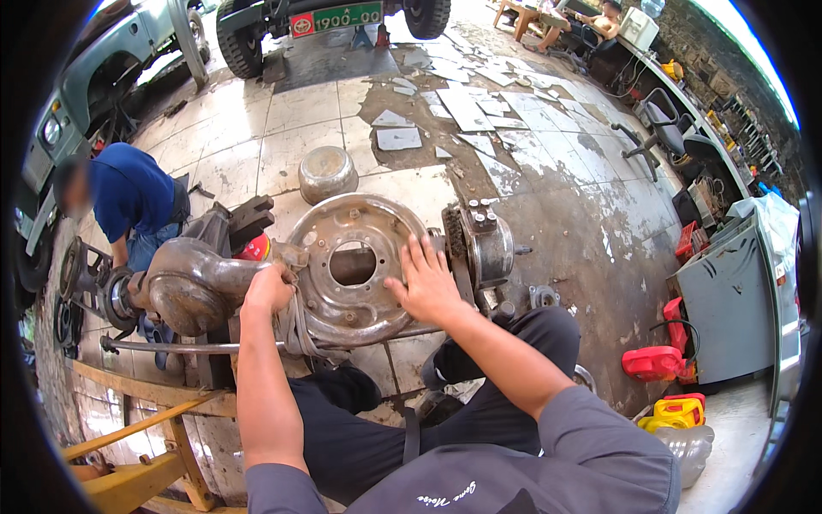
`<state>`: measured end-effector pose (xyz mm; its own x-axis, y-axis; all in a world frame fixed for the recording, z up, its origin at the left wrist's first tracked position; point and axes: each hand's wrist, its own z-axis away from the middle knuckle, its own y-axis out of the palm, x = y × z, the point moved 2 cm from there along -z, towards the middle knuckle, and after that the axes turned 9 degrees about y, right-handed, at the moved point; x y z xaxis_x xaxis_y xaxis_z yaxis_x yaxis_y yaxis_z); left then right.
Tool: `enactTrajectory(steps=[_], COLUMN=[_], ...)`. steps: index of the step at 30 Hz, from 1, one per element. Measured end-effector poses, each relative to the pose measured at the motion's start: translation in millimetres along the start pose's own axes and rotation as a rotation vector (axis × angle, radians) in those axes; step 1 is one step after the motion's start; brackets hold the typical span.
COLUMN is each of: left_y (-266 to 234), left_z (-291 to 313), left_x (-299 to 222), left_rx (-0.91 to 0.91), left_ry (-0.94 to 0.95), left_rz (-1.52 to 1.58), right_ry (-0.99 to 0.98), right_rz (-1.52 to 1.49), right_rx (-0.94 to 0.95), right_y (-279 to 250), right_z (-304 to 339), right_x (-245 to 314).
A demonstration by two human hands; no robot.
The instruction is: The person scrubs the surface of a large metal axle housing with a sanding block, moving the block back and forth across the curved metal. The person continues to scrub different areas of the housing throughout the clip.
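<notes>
- While the floor work is going on, what looks like a brake backing plate (353, 295) is sitting squarely between the two hands, its round hole facing up at the viewer; what is supporting it underneath, I cannot tell.
- Right hand (425, 278) now: it is lying spread over the plate's right side, fingers apart, grasping nothing, probably steadying the disc.
- Over to the left hand (270, 289): it is clutching a grey rag (301, 321) by the plate's left edge, the cloth hanging down loosely, perhaps bunched up there so it is reaching the rim easily.
- Just left, an axle housing (193, 287) with its bulging differential is stretching away, a slim steel rod (171, 347) running along its near side.
- To the right, a studded wheel hub (492, 244) is standing beside the plate, seemingly keeping in line with the axle.
- Behind, a round metal drum (328, 174) is resting on the tiles, apparently parked out of the way.
- Farther left, a co-worker (141, 193) in blue is bending near the axle's end.
- Off right, a red jerrycan (652, 364) is standing by a grey cabinet (728, 295).
</notes>
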<state>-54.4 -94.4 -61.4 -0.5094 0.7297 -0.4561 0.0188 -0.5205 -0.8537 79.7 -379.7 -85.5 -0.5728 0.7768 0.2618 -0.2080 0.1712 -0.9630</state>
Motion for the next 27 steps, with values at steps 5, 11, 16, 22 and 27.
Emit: enactTrajectory(steps=[5,11,16,22,27], left_y=[0.1,-2.5,6.7,-2.6,2.9], left_z=[-2.2,-2.9,-4.8,3.2,-3.6], left_x=[-13.7,-9.9,4.2,-15.7,-2.1], left_rx=[0.04,0.005,-0.002,0.037,0.01], left_ry=[-0.097,-0.034,-0.036,-0.076,0.047], left_rz=[0.05,0.0,0.04,0.061,-0.032], right_ry=[0.036,0.07,0.044,0.068,0.085], right_rz=[-0.038,-0.056,-0.053,-0.089,-0.1], right_rx=[-0.057,-0.004,-0.064,-0.084,-0.078], right_y=[1.0,0.2,2.0,-7.7,3.7], right_z=[-19.7,-2.3,-14.1,-27.8,-0.9], right_x=[-3.6,3.3,0.2,0.5,2.6])
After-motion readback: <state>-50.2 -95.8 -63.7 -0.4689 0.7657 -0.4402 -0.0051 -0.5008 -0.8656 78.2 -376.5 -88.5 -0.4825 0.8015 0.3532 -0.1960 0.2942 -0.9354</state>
